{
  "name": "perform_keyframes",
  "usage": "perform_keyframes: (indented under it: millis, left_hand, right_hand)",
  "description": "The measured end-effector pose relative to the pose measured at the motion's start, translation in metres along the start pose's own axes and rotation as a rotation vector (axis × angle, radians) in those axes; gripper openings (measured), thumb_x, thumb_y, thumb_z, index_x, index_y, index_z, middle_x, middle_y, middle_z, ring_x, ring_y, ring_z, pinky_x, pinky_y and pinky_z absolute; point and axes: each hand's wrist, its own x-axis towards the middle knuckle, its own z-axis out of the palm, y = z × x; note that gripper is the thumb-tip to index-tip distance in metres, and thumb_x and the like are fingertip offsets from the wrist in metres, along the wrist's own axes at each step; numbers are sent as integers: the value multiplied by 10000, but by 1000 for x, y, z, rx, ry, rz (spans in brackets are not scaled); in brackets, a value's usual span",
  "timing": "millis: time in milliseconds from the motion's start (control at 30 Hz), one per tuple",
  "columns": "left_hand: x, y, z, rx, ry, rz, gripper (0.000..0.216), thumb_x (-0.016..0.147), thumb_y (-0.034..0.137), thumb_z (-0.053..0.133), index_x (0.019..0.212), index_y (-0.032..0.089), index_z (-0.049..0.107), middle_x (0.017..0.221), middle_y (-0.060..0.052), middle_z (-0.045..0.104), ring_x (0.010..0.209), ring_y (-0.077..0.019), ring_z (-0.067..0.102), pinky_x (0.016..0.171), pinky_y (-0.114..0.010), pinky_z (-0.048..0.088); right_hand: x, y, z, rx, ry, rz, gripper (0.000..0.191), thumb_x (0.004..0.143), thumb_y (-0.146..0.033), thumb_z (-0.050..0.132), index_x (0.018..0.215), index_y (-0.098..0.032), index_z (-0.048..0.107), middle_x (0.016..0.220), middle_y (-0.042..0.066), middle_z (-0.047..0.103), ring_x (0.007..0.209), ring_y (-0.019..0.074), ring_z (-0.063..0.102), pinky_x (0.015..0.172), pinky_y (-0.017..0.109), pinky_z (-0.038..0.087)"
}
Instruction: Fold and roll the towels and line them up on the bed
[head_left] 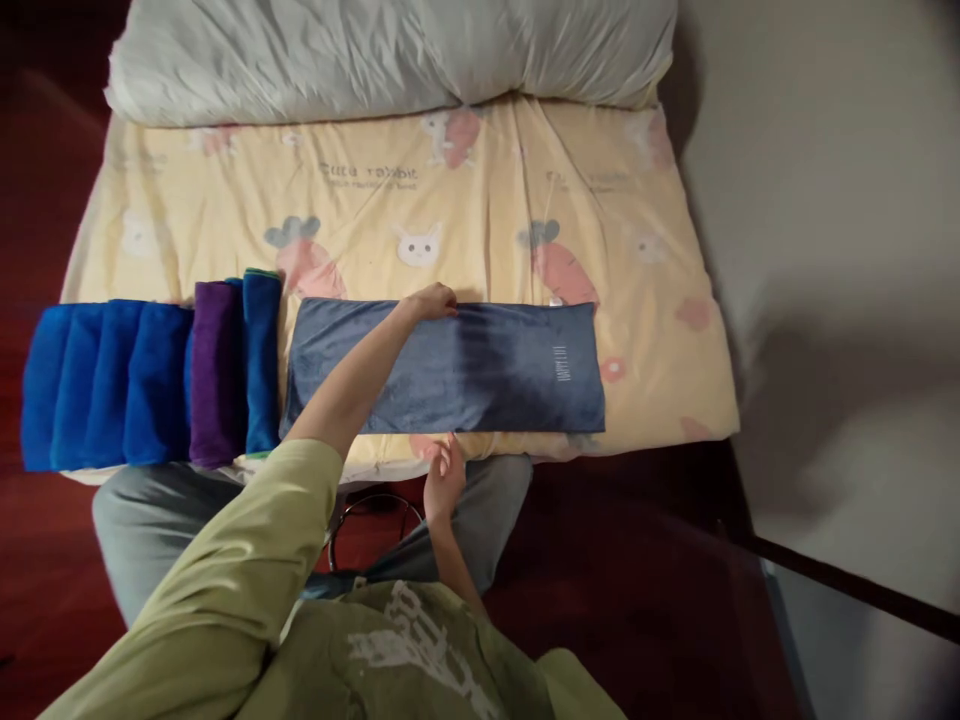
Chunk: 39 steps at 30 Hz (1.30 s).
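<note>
A grey-blue towel (517, 375) lies flat in a long strip along the near side of the bed, with small pale lettering near its right end. My left hand (431, 302) reaches across it, fingers closed at the middle of its far edge. Opposite, at the near edge, is my right hand (444, 478), its fingers curled and the fingertips meeting the cloth. Left of the strip stands a row of folded towels: several bright blue ones (105, 385), a purple one (216, 375) and a darker blue one with green trim (262, 360).
Yellow bedding (480, 220) printed with rabbits and carrots covers the bed. A pale grey quilt (390, 60) is bundled along the far side. To the right rises a light wall (840, 200). My knees (150, 530) are against the bed's near edge, above a dark red floor (637, 590).
</note>
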Motion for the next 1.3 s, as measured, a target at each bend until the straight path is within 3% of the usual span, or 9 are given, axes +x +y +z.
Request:
perform_keyframes:
  millis: [167,300,400,500,633,900,1100,1300]
  left_hand:
    - [0,-1,13,-151,62,11,219,775,301,679,907,181,806,867,-54,743,888,-196,661,891,-265,503]
    - [2,1,16,-139,206,58,342,771,231,656,1064,127,798,1075,-125,752,1062,-242,658,992,-310,495]
    - [8,1,14,-120,166,11,428,771,190,653,1176,113,770,1113,-126,757,1041,-234,665,963,-299,503]
    - [14,-4,11,-143,105,-48,350,732,186,713,1070,149,798,988,-81,773,956,-211,669,912,-268,503]
    - [16,-14,6,-250,147,-59,222,725,212,738,933,163,801,808,-39,747,851,-186,660,878,-261,502]
    - [7,-7,-5,-304,182,-54,268,715,204,708,962,142,795,847,-58,755,826,-191,674,895,-306,518]
    - [-11,8,-29,-351,294,-55,275,720,220,714,967,128,793,853,-74,758,802,-195,672,881,-332,537]
    - [-53,32,-83,-460,455,-31,278,745,266,708,972,129,795,844,-73,769,792,-194,681,844,-321,534]
  right_hand:
    - [6,-5,12,-39,61,31,644,928,-596,515,1356,-135,655,1190,183,743,1090,260,726,943,422,614]
    - [11,-6,16,-55,53,54,607,933,-582,531,1326,-146,685,1172,173,753,1075,269,735,929,423,613]
    - [17,-8,17,-65,43,85,534,930,-540,573,1279,-158,704,1157,147,770,1065,266,742,923,405,611]
    - [19,-9,18,-81,49,97,488,927,-520,589,1224,-152,709,1147,131,778,1043,253,746,908,385,614]
    - [17,-10,19,-103,72,54,507,930,-576,571,1153,-146,722,1155,145,768,1034,257,750,881,372,620]
    - [24,-12,20,-191,129,38,608,926,-681,484,1146,-173,736,1127,179,765,995,283,757,821,401,633]
    - [16,-17,13,-171,192,24,557,922,-665,507,1085,-188,744,1075,157,779,1001,295,739,861,436,615]
    - [0,-45,-17,-139,254,-128,570,901,-709,535,1114,-219,733,1072,123,784,989,291,724,862,454,621]
